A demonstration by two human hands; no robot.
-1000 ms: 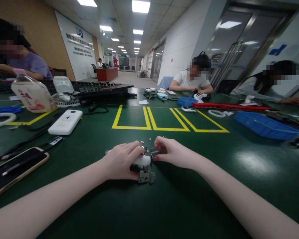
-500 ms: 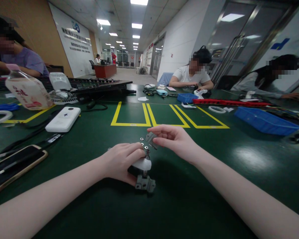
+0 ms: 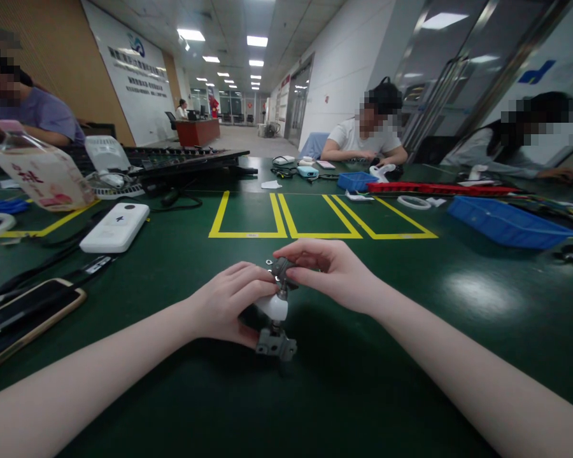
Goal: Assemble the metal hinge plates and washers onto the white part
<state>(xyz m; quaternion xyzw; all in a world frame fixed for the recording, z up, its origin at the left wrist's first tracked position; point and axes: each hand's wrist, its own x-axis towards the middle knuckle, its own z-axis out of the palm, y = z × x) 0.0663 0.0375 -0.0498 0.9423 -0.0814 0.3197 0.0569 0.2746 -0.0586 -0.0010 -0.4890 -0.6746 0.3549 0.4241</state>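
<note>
My left hand (image 3: 232,304) is closed around a small white wheel (image 3: 274,308) on a metal axle, held just above the green table (image 3: 315,394). A grey metal bracket (image 3: 275,344) hangs at the axle's lower end. My right hand (image 3: 332,272) pinches a small grey metal piece (image 3: 282,268) right at the top of the axle, touching my left fingertips. A small washer (image 3: 270,261) lies on the table just beyond the hands.
A phone (image 3: 23,316), a white power bank (image 3: 115,227), cables and a drink bottle (image 3: 41,177) lie to the left. Yellow tape boxes (image 3: 248,235) mark the table ahead. Blue trays (image 3: 501,222) and a red strip sit right. Other people sit around the table.
My right hand lifted the grey piece off the table, then brought it down and left onto the top of the axle. My left hand kept its hold on the wheel.
</note>
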